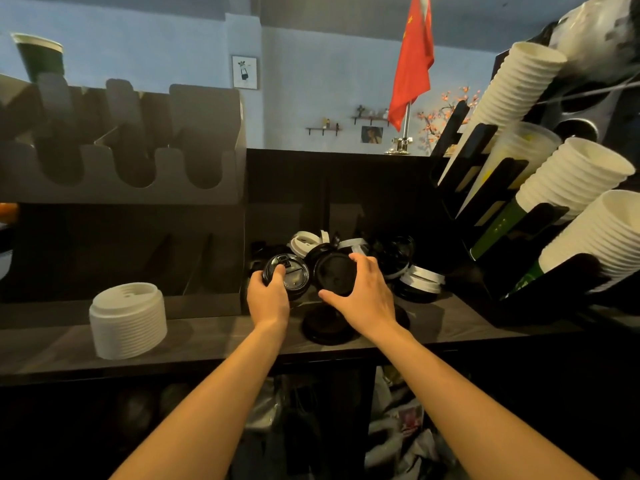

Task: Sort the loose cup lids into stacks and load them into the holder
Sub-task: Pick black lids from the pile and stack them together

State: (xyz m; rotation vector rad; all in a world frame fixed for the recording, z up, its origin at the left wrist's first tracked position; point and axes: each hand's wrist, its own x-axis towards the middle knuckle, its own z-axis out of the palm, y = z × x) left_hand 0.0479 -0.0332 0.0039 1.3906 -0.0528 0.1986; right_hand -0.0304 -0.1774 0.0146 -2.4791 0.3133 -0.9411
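Grips black lid stack in left hand, holds single black lid in right hand (loose pile just behind).

Single wide-angle view from the head, forward and downward, close over a dark counter.

A dark wood-grain counter top runs left to right. On its left stands a neat stack of white ribbed plastic cup lids. Near the front, at centre, lies a flat round black plastic lid, possibly more than one. Behind it spreads a loose heap of black and white plastic lids. A dark slotted holder sits back left, and a black cup rack sits right.
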